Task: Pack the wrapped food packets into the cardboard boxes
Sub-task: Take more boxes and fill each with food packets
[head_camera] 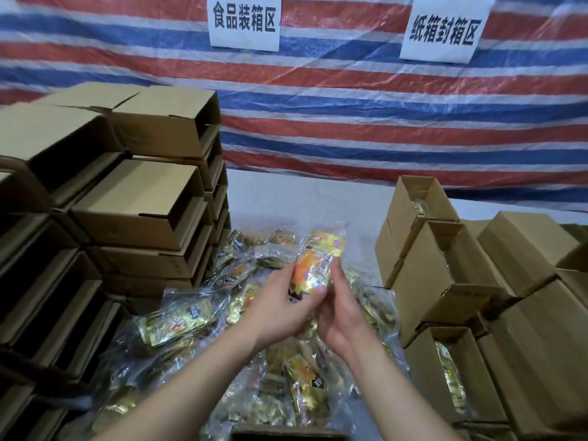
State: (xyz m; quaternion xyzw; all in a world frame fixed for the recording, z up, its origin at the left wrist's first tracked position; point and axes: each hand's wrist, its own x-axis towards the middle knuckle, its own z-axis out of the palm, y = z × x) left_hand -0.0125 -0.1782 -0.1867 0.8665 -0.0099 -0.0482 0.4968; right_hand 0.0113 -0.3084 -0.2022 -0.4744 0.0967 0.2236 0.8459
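Above packet pile [222, 316]: both hands' fingers [313, 296] curled round packet [313, 268]; lower end hidden.

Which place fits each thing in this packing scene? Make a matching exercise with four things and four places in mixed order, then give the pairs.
Things
1. held packet
2. empty box stack
3. filled boxes
4. paper signs

Places
A. on the striped tarp
B. right of the packet pile
C. in both hands' grip
D. left of the packet pile

Pairs: 1-C, 2-D, 3-B, 4-A
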